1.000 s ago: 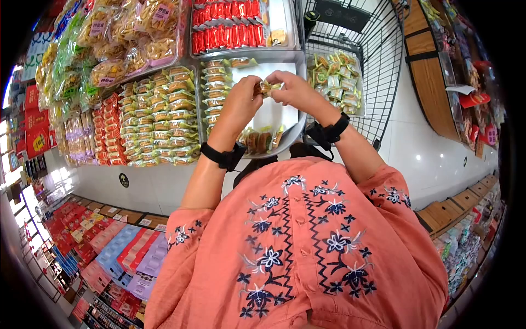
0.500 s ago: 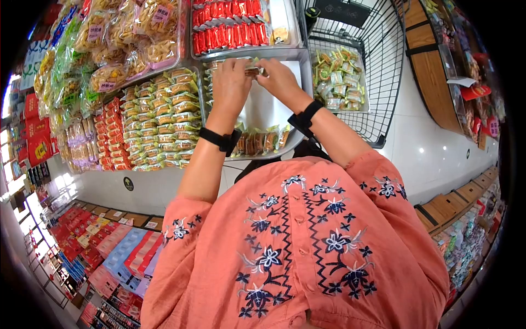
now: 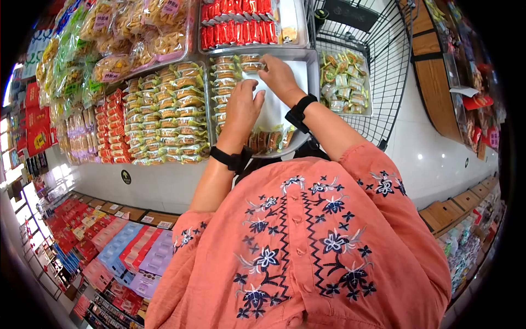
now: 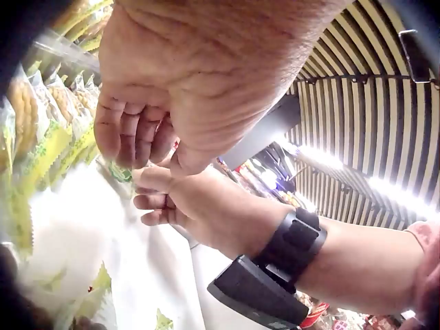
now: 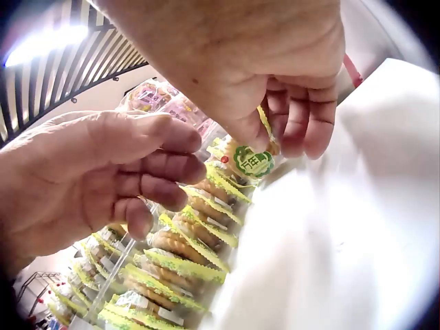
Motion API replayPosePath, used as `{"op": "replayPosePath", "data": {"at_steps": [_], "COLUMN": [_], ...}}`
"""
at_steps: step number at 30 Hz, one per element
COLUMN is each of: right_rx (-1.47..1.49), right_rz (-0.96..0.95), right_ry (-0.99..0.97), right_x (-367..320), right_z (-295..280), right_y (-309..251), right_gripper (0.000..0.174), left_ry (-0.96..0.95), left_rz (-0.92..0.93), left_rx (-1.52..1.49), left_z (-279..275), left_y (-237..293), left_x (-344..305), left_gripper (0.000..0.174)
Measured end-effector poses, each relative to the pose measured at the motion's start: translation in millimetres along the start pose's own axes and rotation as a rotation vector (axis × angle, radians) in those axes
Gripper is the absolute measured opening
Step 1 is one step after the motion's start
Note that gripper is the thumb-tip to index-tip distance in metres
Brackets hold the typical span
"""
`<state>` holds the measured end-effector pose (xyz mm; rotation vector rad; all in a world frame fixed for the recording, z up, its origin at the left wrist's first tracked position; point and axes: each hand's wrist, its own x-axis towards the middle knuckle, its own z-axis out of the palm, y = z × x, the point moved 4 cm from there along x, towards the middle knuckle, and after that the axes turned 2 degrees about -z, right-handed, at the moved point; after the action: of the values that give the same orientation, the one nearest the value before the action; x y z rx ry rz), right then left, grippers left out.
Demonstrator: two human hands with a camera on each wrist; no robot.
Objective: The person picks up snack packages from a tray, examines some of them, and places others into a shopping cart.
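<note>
In the head view, my right hand point(image 3: 280, 79) pinches the right end of a wrapped biscuit packet point(image 3: 251, 64) at the top of the metal tray point(image 3: 312, 74). The right wrist view shows its thumb and fingers on the packet point(image 5: 251, 162), which has a green round label. My left hand point(image 3: 241, 108) is just below and left, its fingers loosely bent and holding nothing, beside a column of similar packets point(image 3: 223, 83). A white sheet point(image 3: 298, 71) lines the tray, and a few packets point(image 3: 268, 140) stand along its near edge.
Red packets point(image 3: 238, 33) fill the tray beyond. Stacked yellow-green packets point(image 3: 178, 118) and bagged snacks point(image 3: 112, 68) lie left. A black wire cart point(image 3: 392, 82) on the right holds a bag of small packets point(image 3: 344, 82).
The packet between both hands a second ago now lies at the tray's top beside the column. My left hand has let go and drawn back toward the body; the right stays on it.
</note>
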<state>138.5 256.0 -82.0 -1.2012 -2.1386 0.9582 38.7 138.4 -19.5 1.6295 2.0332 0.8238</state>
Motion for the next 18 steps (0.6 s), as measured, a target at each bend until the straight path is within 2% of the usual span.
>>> {"op": "replayPosePath", "data": {"at_steps": [5, 8, 11, 14, 18], "right_rx": [-0.007, 0.028, 0.109, 0.156, 0.203], "right_rz": [0.072, 0.13, 0.203, 0.198, 0.14], "right_ry": [-0.013, -0.031, -0.043, -0.047, -0.034], "right_x": [0, 2, 1, 0, 5], "right_z": [3, 5, -3, -11, 5], "right_y": [-5, 1, 5, 2, 12], "right_gripper": [0.028, 0.034, 0.041, 0.048, 0.051], "left_ry": [-0.023, -0.012, -0.091, -0.196, -0.144], "left_rz": [-0.122, -0.106, -0.262, -0.496, -0.522], "left_rx": [-0.085, -0.096, -0.258, -0.557, -0.821], "left_z": [25, 37, 44, 34, 44], "left_y": [-30, -46, -52, -32, -41], "left_x": [11, 21, 28, 31, 34], "left_gripper": [0.048, 0.055, 0.058, 0.062, 0.064]}}
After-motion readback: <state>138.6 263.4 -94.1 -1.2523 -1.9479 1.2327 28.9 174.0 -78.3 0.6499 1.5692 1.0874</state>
